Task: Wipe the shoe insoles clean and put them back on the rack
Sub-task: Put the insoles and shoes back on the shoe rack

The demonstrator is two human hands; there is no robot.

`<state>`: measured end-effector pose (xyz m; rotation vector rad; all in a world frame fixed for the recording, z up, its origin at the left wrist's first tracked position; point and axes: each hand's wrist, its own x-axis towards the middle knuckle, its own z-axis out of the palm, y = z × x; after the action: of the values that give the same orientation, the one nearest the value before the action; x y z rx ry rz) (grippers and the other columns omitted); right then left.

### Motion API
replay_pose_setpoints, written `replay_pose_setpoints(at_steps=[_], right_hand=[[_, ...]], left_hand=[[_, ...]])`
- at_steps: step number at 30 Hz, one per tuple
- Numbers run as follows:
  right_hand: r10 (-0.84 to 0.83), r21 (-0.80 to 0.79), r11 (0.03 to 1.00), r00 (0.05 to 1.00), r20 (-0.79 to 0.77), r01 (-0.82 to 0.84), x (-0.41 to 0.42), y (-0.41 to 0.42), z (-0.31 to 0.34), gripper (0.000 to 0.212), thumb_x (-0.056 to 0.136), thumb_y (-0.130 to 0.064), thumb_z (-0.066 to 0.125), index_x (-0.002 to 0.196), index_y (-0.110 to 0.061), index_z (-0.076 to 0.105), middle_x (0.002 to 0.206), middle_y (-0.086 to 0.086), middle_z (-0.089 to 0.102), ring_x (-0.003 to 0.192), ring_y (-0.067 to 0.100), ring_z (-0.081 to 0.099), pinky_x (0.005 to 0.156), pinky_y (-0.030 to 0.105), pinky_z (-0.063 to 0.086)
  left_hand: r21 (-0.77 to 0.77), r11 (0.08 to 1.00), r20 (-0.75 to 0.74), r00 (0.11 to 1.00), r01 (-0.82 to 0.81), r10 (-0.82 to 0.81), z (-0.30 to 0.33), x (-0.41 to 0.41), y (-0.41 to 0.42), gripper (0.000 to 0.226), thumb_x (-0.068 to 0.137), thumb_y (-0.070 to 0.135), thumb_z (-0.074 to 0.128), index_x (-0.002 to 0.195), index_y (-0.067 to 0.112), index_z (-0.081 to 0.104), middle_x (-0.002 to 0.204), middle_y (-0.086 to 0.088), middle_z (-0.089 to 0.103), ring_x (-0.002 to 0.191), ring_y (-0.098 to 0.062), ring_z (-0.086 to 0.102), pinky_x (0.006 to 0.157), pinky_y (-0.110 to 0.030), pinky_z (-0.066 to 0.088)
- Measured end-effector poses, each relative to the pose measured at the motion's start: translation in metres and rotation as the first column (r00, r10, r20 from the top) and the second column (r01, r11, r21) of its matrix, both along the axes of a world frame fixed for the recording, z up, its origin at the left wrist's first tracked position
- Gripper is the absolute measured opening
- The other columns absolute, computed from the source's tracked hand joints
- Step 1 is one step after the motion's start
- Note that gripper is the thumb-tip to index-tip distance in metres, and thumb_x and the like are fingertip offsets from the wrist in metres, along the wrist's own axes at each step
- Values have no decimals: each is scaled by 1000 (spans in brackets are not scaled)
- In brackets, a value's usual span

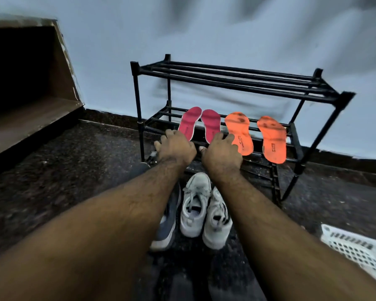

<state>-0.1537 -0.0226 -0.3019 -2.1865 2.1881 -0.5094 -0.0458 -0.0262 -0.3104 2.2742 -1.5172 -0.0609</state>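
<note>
Head view. I see four insoles lying on the middle shelf of the black tube rack (pixel 237 81), their long axes running front to back across the bars. The two pink insoles (pixel 201 123) sit left of centre with toe ends toward the wall, converging until they almost touch. The two orange insoles (pixel 256 135) lie to the right, apart from each other, toes likewise toward the wall, heels overhanging the front bar, dark smudges on their forward parts. My left hand (pixel 176 147) reaches to the heel of the left pink insole, my right hand (pixel 221 152) to the heel of the right one; fingers are bent over the front bar, but whether they clasp insole or bar I cannot tell. Below the forearms stand two white sneakers (pixel 206 210) and a grey shoe (pixel 167 224) on dark speckled floor (pixel 74 170). Pale blue wall (pixel 204 29) behind; a brown step (pixel 30 118) at left; a white perforated basket (pixel 360 250) at lower right.
</note>
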Motion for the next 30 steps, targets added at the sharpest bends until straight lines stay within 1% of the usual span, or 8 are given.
replay_pose_setpoints(at_steps=[5, 9, 11, 14, 19, 24, 27, 30], right_hand=[[1, 63, 998, 1000, -9, 0, -11, 80, -2, 51, 95, -37, 63, 131, -8, 41, 130, 14, 44, 115, 35, 55, 67, 40, 43], [8, 96, 995, 1000, 7, -9, -23, 143, -11, 48, 95, -36, 62, 130, -10, 42, 131, 13, 45, 117, 34, 55, 75, 43, 53], [-2, 90, 996, 1000, 10, 1, -28, 168, -21, 43, 96, -33, 61, 129, -12, 44, 130, 12, 46, 115, 32, 57, 77, 42, 54], [7, 139, 990, 1000, 27, -10, -38, 196, -37, 43, 97, -30, 60, 133, -13, 43, 133, 12, 46, 116, 30, 57, 80, 42, 54], [20, 189, 982, 1000, 11, -21, -47, 217, -50, 45, 97, -29, 60, 134, -12, 42, 135, 13, 44, 115, 30, 57, 81, 43, 54], [78, 169, 982, 997, 14, -79, -27, 211, -53, 45, 98, -25, 55, 138, -11, 40, 136, 14, 44, 117, 32, 56, 81, 42, 54], [140, 169, 976, 990, 15, -141, -4, 205, -61, 42, 97, -24, 55, 134, -10, 43, 139, 16, 43, 116, 33, 56, 82, 42, 53], [217, 197, 956, 976, 30, -218, 23, 197, -79, 40, 96, -22, 57, 132, -10, 45, 132, 13, 47, 112, 33, 58, 81, 43, 53]], left_hand=[[78, 996, -52, 998, -41, 45, -10, -12, 96, 56, 95, 36, 44, 138, 0, 47, 139, -16, 48, 128, -34, 48, 104, -49, 34], [124, 991, -50, 997, -56, 62, -24, -24, 166, 52, 100, 37, 37, 136, 2, 49, 139, -16, 49, 127, -34, 48, 104, -48, 33], [152, 987, -39, 997, -53, 59, -31, -31, 192, 50, 101, 38, 37, 135, 4, 50, 139, -16, 50, 127, -34, 48, 104, -48, 33], [172, 984, -4, 999, -36, 38, -41, -42, 221, 49, 100, 38, 38, 134, 5, 50, 137, -15, 51, 125, -33, 51, 101, -47, 35], [166, 986, 27, 999, -20, 16, -44, -42, 239, 51, 100, 40, 39, 136, 5, 48, 136, -15, 51, 124, -33, 51, 100, -47, 36], [153, 988, 23, 1000, -18, 15, -42, -15, 237, 48, 101, 39, 39, 136, 7, 47, 139, -16, 48, 126, -35, 50, 103, -50, 35], [182, 983, 47, 999, -14, 5, -51, 13, 234, 45, 101, 38, 40, 133, 8, 48, 136, -16, 48, 124, -36, 50, 103, -52, 35], [241, 971, 58, 998, 1, -15, -68, 46, 230, 44, 101, 36, 43, 135, 9, 46, 137, -14, 46, 125, -35, 48, 103, -52, 36]])
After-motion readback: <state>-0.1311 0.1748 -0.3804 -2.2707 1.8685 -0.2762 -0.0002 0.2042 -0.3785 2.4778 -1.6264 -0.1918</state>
